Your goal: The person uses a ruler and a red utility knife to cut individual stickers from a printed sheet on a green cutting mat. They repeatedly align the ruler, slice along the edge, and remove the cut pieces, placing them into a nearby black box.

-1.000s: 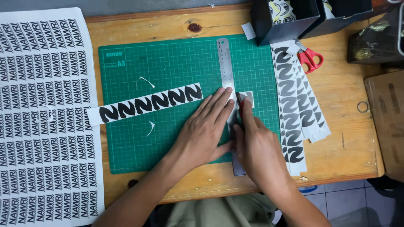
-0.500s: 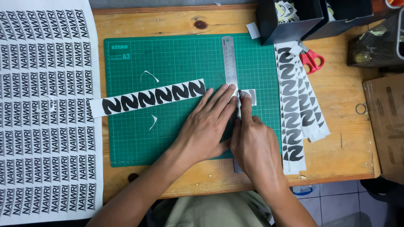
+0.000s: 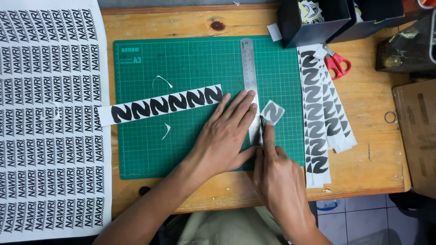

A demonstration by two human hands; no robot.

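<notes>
Left hand (image 3: 225, 138) fingers flat together on one ruler (image 3: 250, 86), right hand (image 3: 276, 174) fingers seemingly clamped on knife (image 3: 262, 129).

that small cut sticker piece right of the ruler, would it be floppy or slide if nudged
The small cut piece looks paper-thin, so probably floppy and very light. It lies loose and tilted on the smooth green cutting mat, beside the steel ruler, so a nudge would likely slide it.
</notes>
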